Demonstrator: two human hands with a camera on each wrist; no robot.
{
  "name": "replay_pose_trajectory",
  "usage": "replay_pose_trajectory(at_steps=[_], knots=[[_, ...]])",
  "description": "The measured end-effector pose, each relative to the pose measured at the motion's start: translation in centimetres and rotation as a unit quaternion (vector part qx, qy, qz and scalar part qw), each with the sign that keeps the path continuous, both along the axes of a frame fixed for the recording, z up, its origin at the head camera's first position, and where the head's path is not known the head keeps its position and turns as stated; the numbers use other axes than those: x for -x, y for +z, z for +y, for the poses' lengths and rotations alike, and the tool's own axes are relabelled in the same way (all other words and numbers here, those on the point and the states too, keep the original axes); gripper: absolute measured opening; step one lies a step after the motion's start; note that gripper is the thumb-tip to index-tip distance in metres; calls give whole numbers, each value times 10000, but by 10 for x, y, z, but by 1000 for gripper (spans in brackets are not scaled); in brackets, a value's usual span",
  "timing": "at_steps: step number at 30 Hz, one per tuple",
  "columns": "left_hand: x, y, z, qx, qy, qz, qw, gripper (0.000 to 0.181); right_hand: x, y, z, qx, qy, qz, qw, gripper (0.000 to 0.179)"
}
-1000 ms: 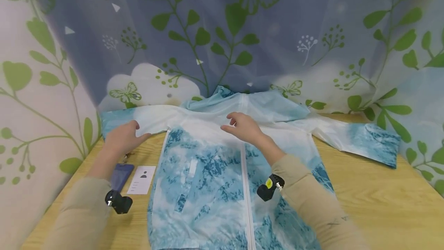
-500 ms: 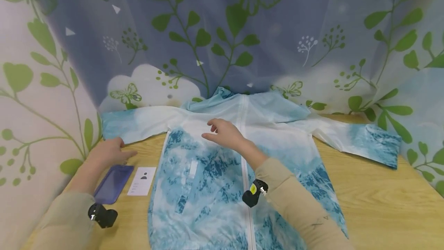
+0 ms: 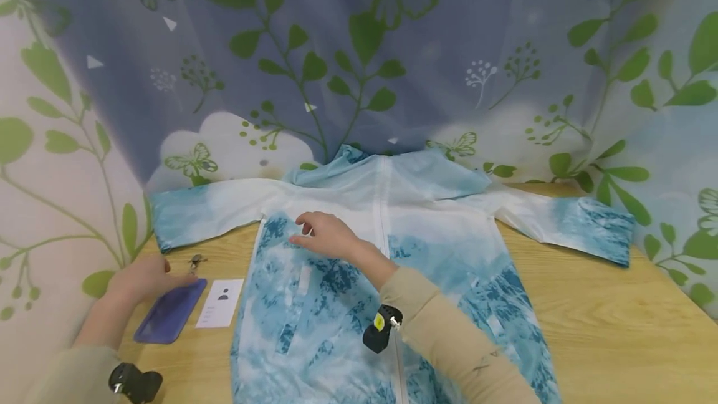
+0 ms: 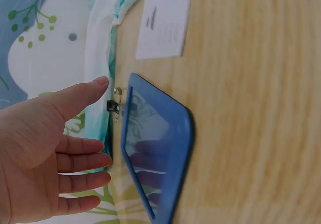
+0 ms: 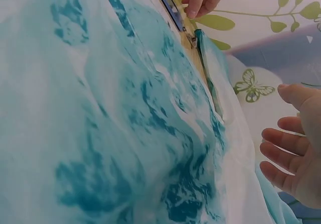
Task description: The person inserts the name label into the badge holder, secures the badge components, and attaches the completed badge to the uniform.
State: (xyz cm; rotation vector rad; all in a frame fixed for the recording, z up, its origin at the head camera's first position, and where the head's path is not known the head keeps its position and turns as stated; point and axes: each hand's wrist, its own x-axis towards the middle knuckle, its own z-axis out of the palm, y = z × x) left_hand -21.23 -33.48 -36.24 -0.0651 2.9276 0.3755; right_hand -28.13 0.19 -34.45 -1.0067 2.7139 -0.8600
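Observation:
A white and blue hooded zip jacket (image 3: 348,329) lies spread out with its sleeves to both sides. Left of it rests a blue card holder (image 3: 171,313) with a clear window and a small metal clip (image 4: 114,106). Between holder and jacket is a white card (image 3: 220,304) with a portrait icon and small print. My left hand (image 3: 140,279) hovers by the clip end of the holder; in the left wrist view its fingers are extended and apart from it. Over the jacket's left chest, my right hand (image 3: 328,235) hangs with relaxed fingers, holding nothing.
Underneath is a wood-grain table (image 3: 606,323). A printed curtain (image 3: 421,67) with leaves and butterflies rises behind the jacket and at both sides. Its left panel (image 3: 50,173) comes close to my left hand. Black wrist cameras (image 3: 381,329) sit on both sleeves.
My left hand has moved left and down, from near the jacket sleeve to the holder. The right hand has drifted left across the jacket. The jacket, holder and card look undisturbed.

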Motion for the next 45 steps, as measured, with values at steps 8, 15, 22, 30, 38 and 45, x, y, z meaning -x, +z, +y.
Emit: replay_pose_trajectory(at_steps=[8, 15, 22, 30, 38, 45], knots=[[-9, -13, -8, 1, -17, -169, 9999, 77, -6, -7, -15, -112, 265, 29, 9996, 47], [-11, -21, -15, 4, 58, -312, 9995, 82, -8, -8, -25, -156, 297, 35, 9994, 45], [-17, -21, -13, -149, 145, -363, 9991, 66, -9, -8, -36, -219, 427, -27, 9988, 46], [-15, -14, -8, -274, 146, -498, 9983, 62, -10, -8, -45, -298, 491, 108, 9983, 47], [-12, -11, -5, -182, 147, -505, 9985, 67, -14, -14, -56, -528, 613, 55, 9967, 45], [-13, -14, 0, -303, 181, -206, 9992, 58, -19, -21, -66, -830, 771, 200, 9934, 45]])
